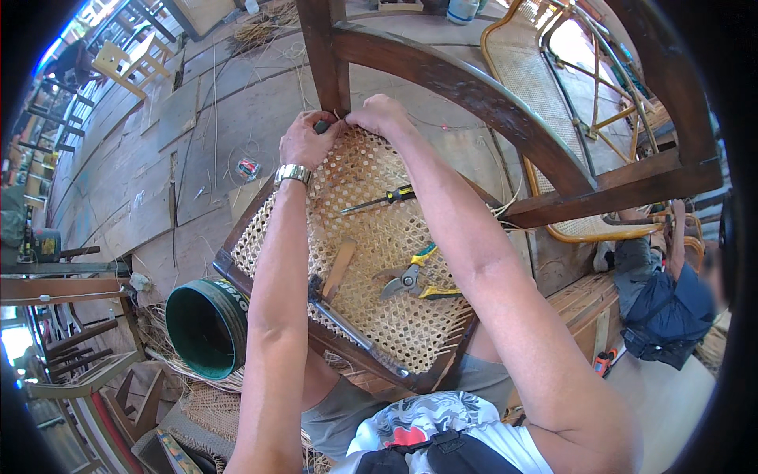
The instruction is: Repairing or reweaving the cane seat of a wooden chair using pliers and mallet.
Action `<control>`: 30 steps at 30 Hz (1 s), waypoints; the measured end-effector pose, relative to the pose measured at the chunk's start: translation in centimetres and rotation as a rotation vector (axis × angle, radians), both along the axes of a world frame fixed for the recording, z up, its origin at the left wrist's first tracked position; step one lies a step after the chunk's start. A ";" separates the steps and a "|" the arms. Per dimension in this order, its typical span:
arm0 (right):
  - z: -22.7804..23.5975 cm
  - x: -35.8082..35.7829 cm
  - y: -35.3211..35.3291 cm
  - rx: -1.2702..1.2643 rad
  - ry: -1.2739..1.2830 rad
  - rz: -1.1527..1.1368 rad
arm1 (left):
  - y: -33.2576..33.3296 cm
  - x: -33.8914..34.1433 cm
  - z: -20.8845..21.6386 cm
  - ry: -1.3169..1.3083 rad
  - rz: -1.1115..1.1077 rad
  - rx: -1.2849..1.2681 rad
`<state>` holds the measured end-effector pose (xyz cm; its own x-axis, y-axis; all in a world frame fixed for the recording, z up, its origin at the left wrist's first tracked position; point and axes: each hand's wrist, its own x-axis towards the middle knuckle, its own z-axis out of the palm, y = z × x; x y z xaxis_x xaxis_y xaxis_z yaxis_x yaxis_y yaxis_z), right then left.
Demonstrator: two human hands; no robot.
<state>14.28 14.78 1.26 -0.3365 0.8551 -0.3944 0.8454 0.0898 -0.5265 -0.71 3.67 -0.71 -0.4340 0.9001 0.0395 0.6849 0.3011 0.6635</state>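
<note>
A woven cane seat [359, 229] in a dark wooden chair frame [442, 75] lies across my lap. At its far corner, by a frame post, both hands are close together. My left hand [303, 147] is closed around a small dark piece, perhaps a tool handle [321, 126]. Beside it my right hand [380, 116] pinches at the cane edge; what its fingers hold is hidden. On the seat lie a screwdriver [380, 200], a flat wooden strip [339, 268], yellow-handled pruning shears [410, 280] and a hammer [347, 325] along the near left edge.
A dark green bucket [197, 328] stands left of the seat. Loose cane strands [264, 30] lie on the worn plank floor [197, 146]. A rattan lounge frame [537, 103] is at the far right. Another person [663, 296] works at the right. Chair parts crowd the lower left.
</note>
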 end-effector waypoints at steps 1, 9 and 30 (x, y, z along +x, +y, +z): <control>-0.1 0.1 -0.2 0.009 -0.004 0.006 | -0.3 0.2 0.0 0.007 0.010 -0.027; 0.3 1.0 0.0 0.083 0.027 0.082 | 0.4 0.7 -0.5 0.086 0.028 0.070; 3.0 9.0 -9.8 0.702 0.424 0.455 | 0.9 -0.2 -0.8 -0.172 0.148 -0.009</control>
<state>23.26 5.00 4.21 -0.6946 0.6018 0.3941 0.4008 0.7787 -0.4827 -0.87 4.61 -1.50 -0.5614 0.8258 -0.0540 0.5096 0.3964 0.7636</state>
